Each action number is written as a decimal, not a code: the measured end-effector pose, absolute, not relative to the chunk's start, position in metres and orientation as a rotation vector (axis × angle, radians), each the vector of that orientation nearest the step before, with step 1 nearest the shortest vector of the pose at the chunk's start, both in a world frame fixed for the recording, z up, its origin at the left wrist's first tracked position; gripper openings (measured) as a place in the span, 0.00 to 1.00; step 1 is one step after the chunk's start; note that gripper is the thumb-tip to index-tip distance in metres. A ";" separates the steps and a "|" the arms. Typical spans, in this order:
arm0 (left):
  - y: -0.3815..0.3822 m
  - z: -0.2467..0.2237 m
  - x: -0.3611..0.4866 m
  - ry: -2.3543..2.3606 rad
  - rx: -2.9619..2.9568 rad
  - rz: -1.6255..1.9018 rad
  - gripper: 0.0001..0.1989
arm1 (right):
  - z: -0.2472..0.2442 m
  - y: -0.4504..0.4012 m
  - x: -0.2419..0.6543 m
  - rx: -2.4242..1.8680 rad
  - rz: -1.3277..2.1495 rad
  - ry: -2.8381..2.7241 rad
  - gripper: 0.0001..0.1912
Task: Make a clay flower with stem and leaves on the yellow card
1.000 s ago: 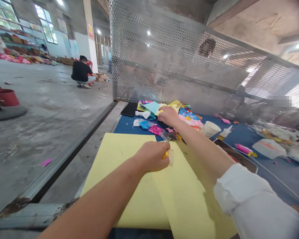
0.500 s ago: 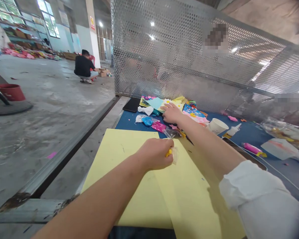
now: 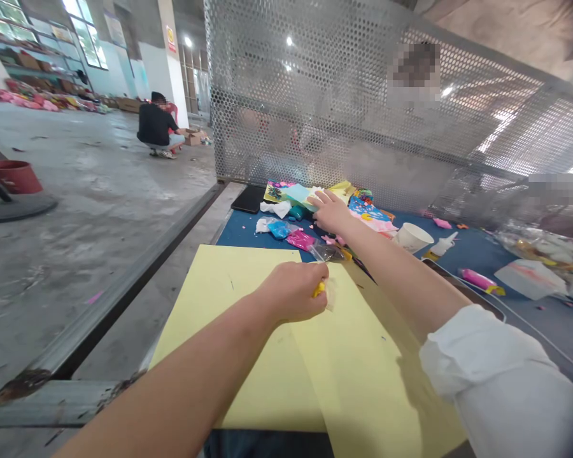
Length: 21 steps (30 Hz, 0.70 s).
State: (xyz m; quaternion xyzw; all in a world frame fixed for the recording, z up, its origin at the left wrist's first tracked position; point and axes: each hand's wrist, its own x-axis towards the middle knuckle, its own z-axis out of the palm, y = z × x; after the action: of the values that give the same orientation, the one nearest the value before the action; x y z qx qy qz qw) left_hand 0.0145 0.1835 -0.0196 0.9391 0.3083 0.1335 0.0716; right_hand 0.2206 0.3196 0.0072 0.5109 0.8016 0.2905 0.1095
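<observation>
My left hand (image 3: 300, 291) is closed over the yellow paper sheets (image 3: 262, 369). Between its fingers shows a small bright yellow lump in clear wrapping (image 3: 319, 289), partly hidden by the hand. Farther back, my right hand (image 3: 330, 210) rests its outstretched fingers on a pile of coloured cards and paper (image 3: 298, 193). Just in front of that hand lie a blue wrapped lump (image 3: 280, 229), a magenta packet (image 3: 300, 240) and a clear packet with dark contents (image 3: 331, 252). White crumpled tissue (image 3: 275, 208) and a teal lump (image 3: 297, 212) are to its left.
A black phone (image 3: 248, 199) lies at the table's far left corner. On the right stand a paper cup (image 3: 413, 238) and a glue bottle (image 3: 442, 245), with a pink tube (image 3: 480, 280) nearby. Perforated metal mesh (image 3: 291, 127) closes off the back. A person (image 3: 156, 127) squats on the floor beyond.
The whole view has shifted slightly. My left hand keeps its grip on the yellow lump, and my right hand stays at the paper pile with its fingers a little more spread.
</observation>
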 end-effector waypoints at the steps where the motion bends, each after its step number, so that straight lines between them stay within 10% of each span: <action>1: 0.184 -0.020 0.014 0.925 2.823 0.412 0.12 | 0.006 0.320 0.221 1.514 0.850 2.348 0.12; 21: 0.184 -0.020 0.014 0.920 2.817 0.419 0.12 | 0.013 0.306 0.215 1.392 0.702 2.555 0.11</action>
State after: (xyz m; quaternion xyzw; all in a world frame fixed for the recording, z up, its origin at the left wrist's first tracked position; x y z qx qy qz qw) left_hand 0.0141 0.1843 -0.0205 0.9386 0.3065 0.1398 0.0745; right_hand 0.2150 0.3055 0.0130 0.4636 0.8514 0.2338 0.0742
